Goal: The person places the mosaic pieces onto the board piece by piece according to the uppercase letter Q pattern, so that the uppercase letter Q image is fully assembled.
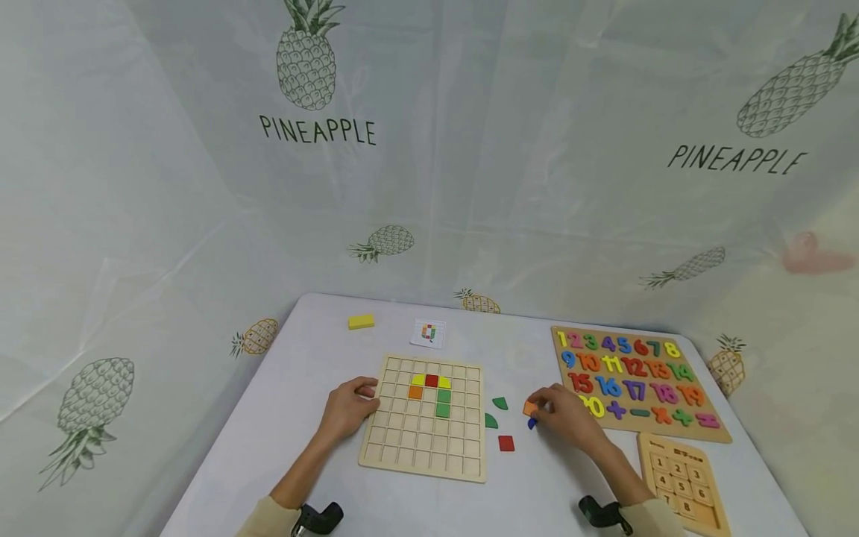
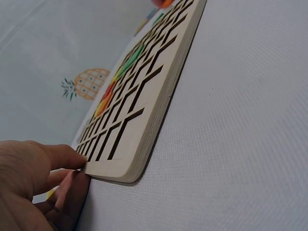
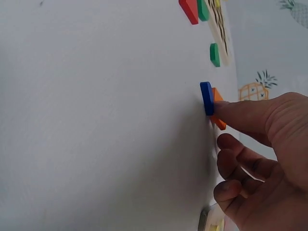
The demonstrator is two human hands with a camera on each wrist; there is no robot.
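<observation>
On the wooden grid board (image 1: 396,432), several coloured tiles fill cells: a red tile (image 1: 432,380) between yellow ones, an orange tile (image 1: 416,391) and green tiles (image 1: 444,403). My left hand (image 1: 347,409) grips the board's left edge, its thumb at the rim in the left wrist view. To the right of the board, my right hand (image 1: 567,414) pinches an orange tile (image 3: 219,121) close over the table. A blue piece (image 3: 207,98) stands right at its thumb, overlapping the orange tile in the right wrist view.
Two green rounded pieces (image 1: 499,403) and a red square (image 1: 506,444) lie between board and right hand. Behind the board are a pattern card (image 1: 428,333) and a yellow block (image 1: 361,321). A number puzzle board (image 1: 644,365) and a wooden digit tray (image 1: 681,477) occupy the right side.
</observation>
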